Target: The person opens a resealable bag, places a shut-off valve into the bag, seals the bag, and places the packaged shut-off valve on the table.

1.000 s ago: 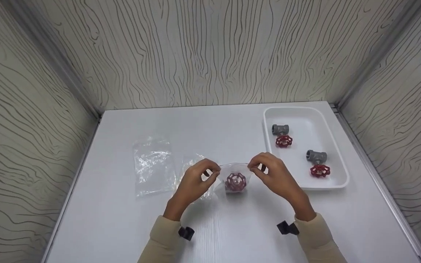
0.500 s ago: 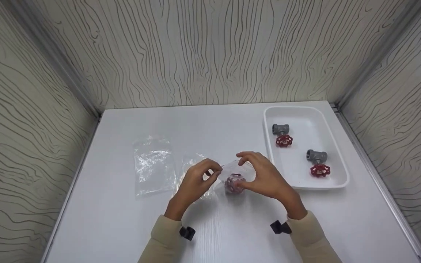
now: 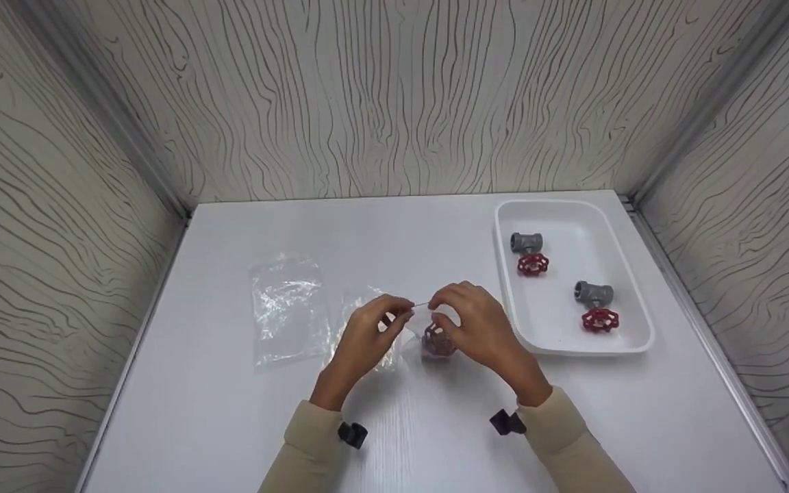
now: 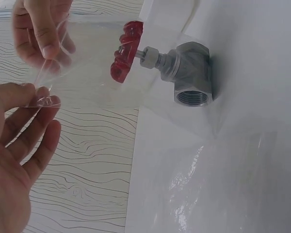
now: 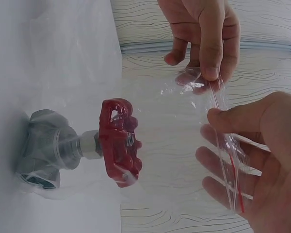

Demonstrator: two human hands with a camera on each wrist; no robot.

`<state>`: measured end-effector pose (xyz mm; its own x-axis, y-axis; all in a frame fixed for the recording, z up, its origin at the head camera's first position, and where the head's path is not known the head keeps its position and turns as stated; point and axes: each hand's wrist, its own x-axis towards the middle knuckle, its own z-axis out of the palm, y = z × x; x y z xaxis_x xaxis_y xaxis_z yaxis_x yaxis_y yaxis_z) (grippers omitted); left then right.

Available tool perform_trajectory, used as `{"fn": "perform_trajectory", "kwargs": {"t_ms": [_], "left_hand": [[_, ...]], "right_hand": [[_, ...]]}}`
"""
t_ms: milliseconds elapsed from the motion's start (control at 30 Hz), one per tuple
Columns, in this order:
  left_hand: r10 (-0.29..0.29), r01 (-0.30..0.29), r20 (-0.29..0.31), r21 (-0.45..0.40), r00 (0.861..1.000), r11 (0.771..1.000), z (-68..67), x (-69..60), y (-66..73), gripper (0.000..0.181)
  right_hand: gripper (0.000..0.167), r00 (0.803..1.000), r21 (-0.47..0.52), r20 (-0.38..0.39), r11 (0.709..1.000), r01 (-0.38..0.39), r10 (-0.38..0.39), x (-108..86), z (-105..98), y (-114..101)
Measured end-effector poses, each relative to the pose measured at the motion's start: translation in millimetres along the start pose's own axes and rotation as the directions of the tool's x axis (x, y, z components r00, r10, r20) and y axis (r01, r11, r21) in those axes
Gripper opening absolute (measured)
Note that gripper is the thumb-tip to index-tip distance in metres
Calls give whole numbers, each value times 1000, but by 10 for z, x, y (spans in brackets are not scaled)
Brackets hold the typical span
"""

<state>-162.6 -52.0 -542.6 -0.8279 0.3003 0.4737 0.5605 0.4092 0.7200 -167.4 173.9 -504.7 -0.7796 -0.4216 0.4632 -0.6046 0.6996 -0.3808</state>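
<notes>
A clear zip-lock bag (image 5: 174, 131) stands upright around a grey valve (image 4: 191, 70) with a red handwheel (image 5: 117, 145). The valve rests on the table inside it, wheel uppermost. My left hand (image 3: 361, 335) pinches one top corner of the bag between thumb and fingers. On the other side, my right hand (image 3: 480, 325) pinches the bag's top edge, thumb in front and fingers behind the film. A red zip line (image 5: 236, 182) runs along that edge in the right wrist view. From the head, my right hand partly covers the handwheel.
A white tray (image 3: 572, 346) at the right holds two more grey valves (image 3: 593, 293) (image 3: 526, 242) with red handwheels. One flat clear bag (image 3: 288, 311) lies at the left; another clear bag (image 3: 360, 301) lies partly under my left hand. Patterned panels (image 3: 394, 103) enclose the table.
My right hand let go of the bag's right corner, moved left and now pinches the top edge close to my left hand. The left hand has kept its hold almost in place.
</notes>
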Motion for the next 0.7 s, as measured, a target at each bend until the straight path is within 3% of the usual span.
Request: {"fn": "perform_trajectory", "kwargs": {"t_ms": [200,433,700], "left_hand": [[-45,44,-25,-21,999,999,14,13,-14,19],[-122,124,37,-66,992,990,16,17,-35,19],[-130,131,11,-40,991,991,39,32,-36,10]], "right_hand": [[16,999,-17,-19,999,33,-33,63,60,-13],[7,999,32,-37,999,7,-6,59,70,59],[13,1000,54,-13,999,2,-1,65,77,66]]}}
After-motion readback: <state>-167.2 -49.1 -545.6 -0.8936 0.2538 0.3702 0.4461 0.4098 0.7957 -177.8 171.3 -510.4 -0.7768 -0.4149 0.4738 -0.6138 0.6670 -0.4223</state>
